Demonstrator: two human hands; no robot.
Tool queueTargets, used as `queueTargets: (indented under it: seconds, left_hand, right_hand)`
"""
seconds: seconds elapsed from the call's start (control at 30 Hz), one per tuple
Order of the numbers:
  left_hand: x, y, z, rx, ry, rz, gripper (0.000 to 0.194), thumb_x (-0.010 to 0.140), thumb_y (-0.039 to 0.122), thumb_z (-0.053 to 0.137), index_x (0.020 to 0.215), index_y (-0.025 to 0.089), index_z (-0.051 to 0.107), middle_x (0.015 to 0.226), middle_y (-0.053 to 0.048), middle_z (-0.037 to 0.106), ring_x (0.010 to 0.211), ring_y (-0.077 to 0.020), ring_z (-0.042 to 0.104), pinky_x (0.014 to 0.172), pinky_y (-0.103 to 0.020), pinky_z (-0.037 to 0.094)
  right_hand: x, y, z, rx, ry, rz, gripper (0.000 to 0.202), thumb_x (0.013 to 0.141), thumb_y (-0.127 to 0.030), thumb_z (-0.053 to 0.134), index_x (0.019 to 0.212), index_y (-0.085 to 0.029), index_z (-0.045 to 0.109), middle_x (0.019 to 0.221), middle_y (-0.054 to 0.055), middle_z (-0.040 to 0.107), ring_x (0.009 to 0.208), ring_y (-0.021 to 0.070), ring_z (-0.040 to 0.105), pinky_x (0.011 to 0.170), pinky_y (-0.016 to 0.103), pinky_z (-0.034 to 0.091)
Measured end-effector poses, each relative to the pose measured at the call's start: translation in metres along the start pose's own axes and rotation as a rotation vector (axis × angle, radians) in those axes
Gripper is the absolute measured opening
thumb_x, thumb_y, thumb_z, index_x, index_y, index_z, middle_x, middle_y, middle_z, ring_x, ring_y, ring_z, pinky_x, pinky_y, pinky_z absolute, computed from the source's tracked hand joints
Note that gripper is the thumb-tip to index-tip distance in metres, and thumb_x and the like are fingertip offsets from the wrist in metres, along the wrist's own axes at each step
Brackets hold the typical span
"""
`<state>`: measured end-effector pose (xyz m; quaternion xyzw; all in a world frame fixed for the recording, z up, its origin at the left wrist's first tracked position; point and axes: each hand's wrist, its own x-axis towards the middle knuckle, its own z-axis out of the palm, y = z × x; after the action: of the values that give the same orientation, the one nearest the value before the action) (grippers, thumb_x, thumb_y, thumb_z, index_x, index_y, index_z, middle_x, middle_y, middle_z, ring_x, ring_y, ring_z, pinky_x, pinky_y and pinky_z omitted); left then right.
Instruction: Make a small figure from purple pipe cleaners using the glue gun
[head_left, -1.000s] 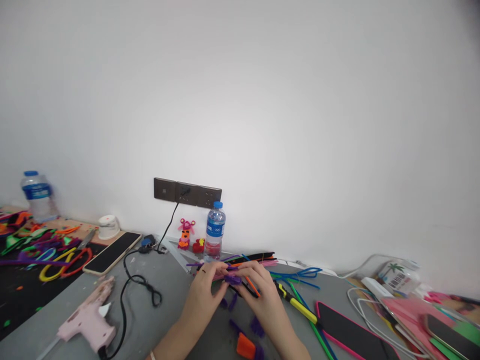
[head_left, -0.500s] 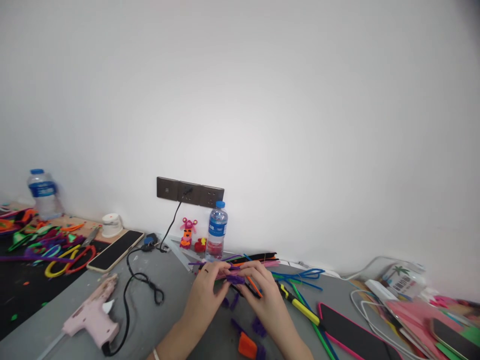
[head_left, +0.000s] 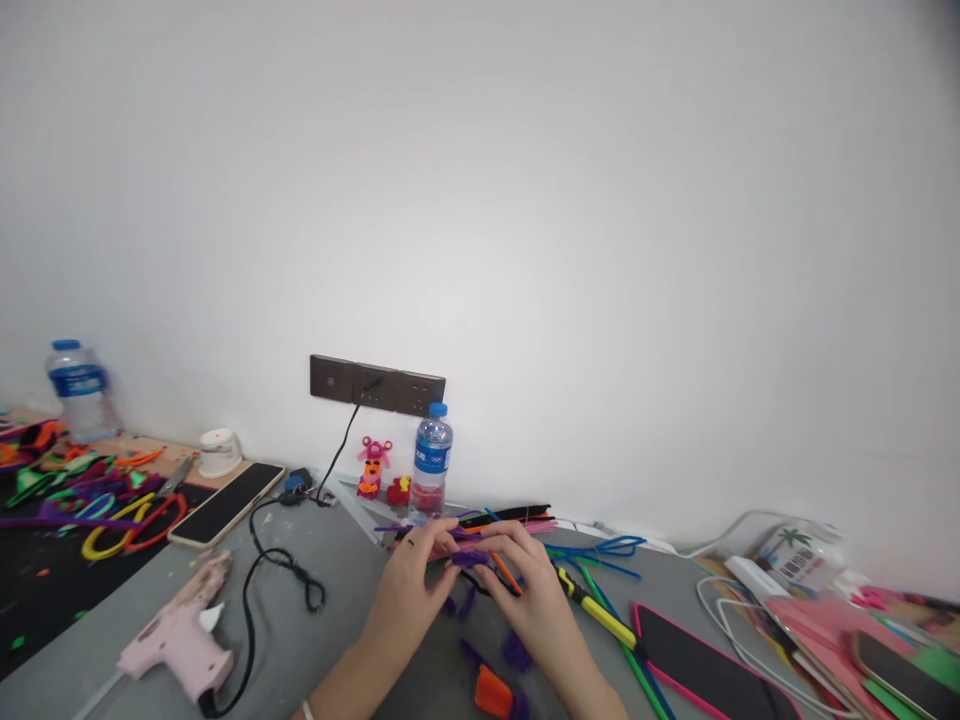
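Between my fingertips is a small fuzzy purple pipe-cleaner piece. My left hand pinches its left side, and my right hand has its fingers curled on the right side. The exact shape of the piece is partly hidden by the fingers. Below the hands on the grey table lie an orange and purple fuzzy piece and a purple tuft. Behind the fingers spreads a bundle of coloured pipe cleaners. A yellow utility knife lies right of my right hand.
A pink glue gun with a black cord lies at left, near a phone and scissors. A water bottle and a small pink figure stand by the wall. A pink-edged tablet is at right.
The view has shifted very slightly, so the table items sit a little further left. Both hands stay at the purple piece, with hardly any finger movement.
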<state>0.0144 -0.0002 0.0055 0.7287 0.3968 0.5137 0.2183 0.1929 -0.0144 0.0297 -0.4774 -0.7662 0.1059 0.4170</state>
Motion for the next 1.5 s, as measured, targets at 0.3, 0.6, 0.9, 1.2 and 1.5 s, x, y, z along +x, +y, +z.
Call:
queueTargets:
  seconds: [0.3,0.6,0.9,1.2,1.5]
  left_hand:
    - [0.0001,0.0006,-0.0022,0.025,-0.021,0.038,0.045,0.078,0.004,0.053,0.117,0.026,0.053,0.089,0.000,0.066,0.089,-0.0187,0.063,0.084,-0.034,0.053]
    - [0.0006,0.0017,-0.0039,0.079,-0.027,0.073,0.045,0.078,0.001,0.053,0.116,0.026,0.054,0.090,0.000,0.067,0.090,-0.0192,0.062,0.085,-0.035,0.051]
    - [-0.0002,0.0009,-0.0027,0.063,-0.041,0.089,0.046,0.079,0.000,0.052,0.117,0.026,0.052,0.091,0.000,0.067,0.091,-0.0188,0.062,0.086,-0.036,0.051]
    - [-0.0008,0.0021,-0.0007,0.055,-0.073,0.061,0.046,0.078,0.005,0.055,0.119,0.025,0.049,0.094,-0.001,0.064,0.091,-0.0190,0.061,0.085,-0.036,0.051]
    - [-0.0011,0.0021,-0.0008,0.072,-0.070,0.045,0.044,0.079,0.008,0.057,0.118,0.025,0.050,0.090,-0.001,0.064,0.088,-0.0193,0.062,0.084,-0.036,0.051]
  right_hand:
    - [0.0001,0.0053,-0.0014,0.043,-0.006,0.007,0.007,0.083,-0.019,0.060,0.085,-0.024,0.064,0.102,0.007,0.063,0.100,0.0269,0.059,0.086,0.039,0.045]
    - [0.0006,0.0027,-0.0035,0.020,-0.054,-0.008,0.010,0.082,-0.018,0.063,0.089,-0.025,0.065,0.104,0.006,0.065,0.102,0.0264,0.060,0.087,0.039,0.045]
    - [-0.0018,0.0060,-0.0015,-0.024,-0.037,-0.068,0.009,0.082,-0.017,0.062,0.088,-0.025,0.062,0.102,0.006,0.067,0.101,0.0266,0.061,0.087,0.041,0.045]
    - [-0.0014,0.0031,-0.0020,-0.043,-0.048,-0.065,0.011,0.082,-0.015,0.060,0.088,-0.025,0.061,0.103,0.006,0.067,0.101,0.0266,0.060,0.086,0.042,0.043]
    - [-0.0014,0.0014,-0.0024,-0.058,-0.053,-0.069,0.012,0.082,-0.014,0.061,0.088,-0.025,0.062,0.105,0.005,0.065,0.103,0.0258,0.059,0.086,0.040,0.043]
